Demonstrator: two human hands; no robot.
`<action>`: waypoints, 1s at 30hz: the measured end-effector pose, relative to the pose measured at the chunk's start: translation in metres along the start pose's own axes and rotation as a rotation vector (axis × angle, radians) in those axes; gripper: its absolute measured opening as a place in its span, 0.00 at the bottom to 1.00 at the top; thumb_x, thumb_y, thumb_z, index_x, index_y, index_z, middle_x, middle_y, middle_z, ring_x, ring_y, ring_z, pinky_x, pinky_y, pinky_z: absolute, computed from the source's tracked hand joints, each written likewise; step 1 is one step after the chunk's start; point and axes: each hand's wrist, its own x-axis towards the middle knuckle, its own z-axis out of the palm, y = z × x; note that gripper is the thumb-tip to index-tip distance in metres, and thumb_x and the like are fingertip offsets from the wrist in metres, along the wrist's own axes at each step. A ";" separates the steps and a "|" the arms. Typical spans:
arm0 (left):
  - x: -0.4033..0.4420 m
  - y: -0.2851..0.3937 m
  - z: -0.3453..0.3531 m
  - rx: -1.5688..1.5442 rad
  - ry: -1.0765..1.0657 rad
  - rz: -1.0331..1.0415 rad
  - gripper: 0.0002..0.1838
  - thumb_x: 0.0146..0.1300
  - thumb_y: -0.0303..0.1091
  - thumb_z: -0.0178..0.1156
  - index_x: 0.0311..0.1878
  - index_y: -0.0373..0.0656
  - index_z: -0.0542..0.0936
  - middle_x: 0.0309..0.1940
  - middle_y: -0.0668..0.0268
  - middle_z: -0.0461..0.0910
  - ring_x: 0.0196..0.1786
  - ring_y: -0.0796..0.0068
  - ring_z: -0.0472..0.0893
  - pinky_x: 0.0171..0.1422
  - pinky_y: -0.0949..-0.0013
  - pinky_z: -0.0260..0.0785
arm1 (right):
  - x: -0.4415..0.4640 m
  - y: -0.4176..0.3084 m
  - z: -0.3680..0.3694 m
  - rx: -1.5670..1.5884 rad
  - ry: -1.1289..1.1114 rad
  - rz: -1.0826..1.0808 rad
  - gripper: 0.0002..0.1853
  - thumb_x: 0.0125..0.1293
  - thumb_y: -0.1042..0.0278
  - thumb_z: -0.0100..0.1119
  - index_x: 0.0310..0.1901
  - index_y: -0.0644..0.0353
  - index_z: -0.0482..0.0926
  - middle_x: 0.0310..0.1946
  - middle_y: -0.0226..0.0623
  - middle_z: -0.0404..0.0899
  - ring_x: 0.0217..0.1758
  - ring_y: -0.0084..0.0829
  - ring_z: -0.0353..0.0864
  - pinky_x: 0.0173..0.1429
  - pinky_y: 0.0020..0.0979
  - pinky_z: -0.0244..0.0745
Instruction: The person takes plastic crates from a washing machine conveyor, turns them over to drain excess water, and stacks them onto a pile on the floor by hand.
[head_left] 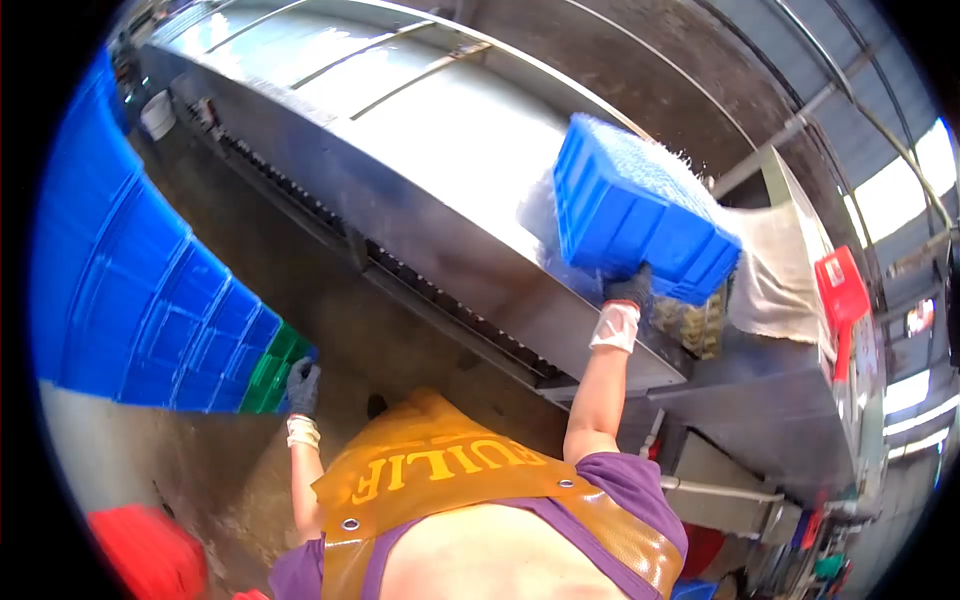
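Note:
A blue plastic crate is tilted at the right end of a long metal trough, with water spraying off its upper side. My right hand, in a dark glove with a white cuff, has its fingers at the crate's lower edge, partly hidden by it. My left hand, in a grey glove, is low at the left beside the end of a long stack of blue crates. Green crates form the end of that stack nearest this hand. What its curled fingers hold is too small to make out.
A grey cloth drapes over the metal counter at the right, beside a red long-handled scoop. At the lower left is a red object. A white bucket stands at the far left. Pipes run overhead.

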 end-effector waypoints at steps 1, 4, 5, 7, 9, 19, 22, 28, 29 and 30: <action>0.002 -0.001 -0.003 0.026 0.001 0.100 0.14 0.56 0.31 0.58 0.45 0.36 0.75 0.39 0.64 0.76 0.39 0.75 0.74 0.47 0.71 0.68 | 0.009 0.000 0.001 -0.097 0.027 -0.048 0.20 0.63 0.58 0.46 0.54 0.57 0.70 0.50 0.39 0.74 0.50 0.37 0.73 0.55 0.41 0.68; -0.007 0.081 -0.017 -0.097 -0.037 -0.100 0.14 0.56 0.31 0.58 0.45 0.36 0.75 0.39 0.65 0.76 0.41 0.77 0.74 0.47 0.73 0.67 | 0.000 -0.029 0.058 -0.051 -0.030 -0.088 0.20 0.59 0.66 0.53 0.53 0.62 0.70 0.47 0.39 0.74 0.48 0.34 0.74 0.53 0.39 0.70; 0.000 0.081 -0.017 -0.087 -0.008 -0.031 0.15 0.56 0.31 0.59 0.46 0.36 0.74 0.39 0.65 0.75 0.41 0.79 0.73 0.47 0.74 0.67 | -0.023 -0.047 0.086 -0.104 -0.142 -0.166 0.20 0.57 0.68 0.55 0.53 0.63 0.70 0.46 0.38 0.74 0.47 0.34 0.74 0.52 0.38 0.71; 0.014 0.094 -0.021 -0.177 -0.006 0.053 0.18 0.55 0.31 0.60 0.49 0.36 0.73 0.41 0.66 0.74 0.41 0.79 0.73 0.47 0.75 0.67 | -0.044 -0.061 0.125 -0.293 -0.262 -0.294 0.28 0.52 0.75 0.57 0.57 0.67 0.65 0.48 0.42 0.73 0.48 0.39 0.73 0.52 0.39 0.71; 0.019 0.147 -0.021 -0.263 -0.030 0.117 0.24 0.53 0.31 0.61 0.53 0.36 0.69 0.44 0.65 0.73 0.44 0.77 0.73 0.50 0.73 0.67 | -0.083 -0.059 0.171 -0.363 -0.395 -0.361 0.30 0.48 0.78 0.58 0.56 0.68 0.65 0.50 0.43 0.72 0.50 0.38 0.72 0.55 0.38 0.68; 0.014 0.382 -0.014 0.447 0.288 1.122 0.49 0.45 0.50 0.66 0.66 0.41 0.52 0.62 0.52 0.57 0.65 0.56 0.57 0.67 0.59 0.49 | -0.155 -0.015 0.230 -1.006 -0.785 -1.042 0.25 0.37 0.75 0.57 0.44 0.68 0.70 0.33 0.42 0.74 0.35 0.37 0.74 0.40 0.35 0.72; 0.025 0.346 0.006 0.352 0.366 1.017 0.49 0.41 0.48 0.71 0.64 0.41 0.58 0.57 0.51 0.63 0.61 0.54 0.64 0.63 0.58 0.58 | -0.180 -0.017 0.230 -1.286 -0.899 -1.009 0.27 0.34 0.77 0.59 0.44 0.66 0.71 0.35 0.44 0.75 0.36 0.44 0.75 0.41 0.36 0.72; 0.017 0.327 -0.001 0.167 0.186 0.680 0.52 0.35 0.49 0.72 0.64 0.39 0.58 0.55 0.49 0.63 0.58 0.53 0.66 0.63 0.59 0.59 | -0.175 -0.020 0.204 -0.906 -0.739 -1.297 0.43 0.45 0.63 0.71 0.61 0.61 0.56 0.59 0.46 0.60 0.58 0.44 0.65 0.59 0.44 0.65; 0.018 0.333 -0.004 0.192 0.167 0.659 0.52 0.35 0.49 0.72 0.64 0.38 0.58 0.55 0.49 0.64 0.57 0.53 0.67 0.63 0.59 0.60 | -0.161 -0.017 0.182 -0.942 -0.605 -1.037 0.56 0.41 0.56 0.75 0.67 0.58 0.46 0.65 0.44 0.52 0.60 0.40 0.63 0.59 0.41 0.67; 0.020 0.337 -0.002 0.223 0.179 0.651 0.52 0.35 0.49 0.71 0.63 0.38 0.58 0.54 0.48 0.64 0.57 0.52 0.67 0.62 0.58 0.60 | -0.159 -0.011 0.168 -0.925 -0.439 -1.166 0.56 0.35 0.62 0.79 0.65 0.61 0.50 0.58 0.49 0.63 0.53 0.41 0.69 0.57 0.41 0.69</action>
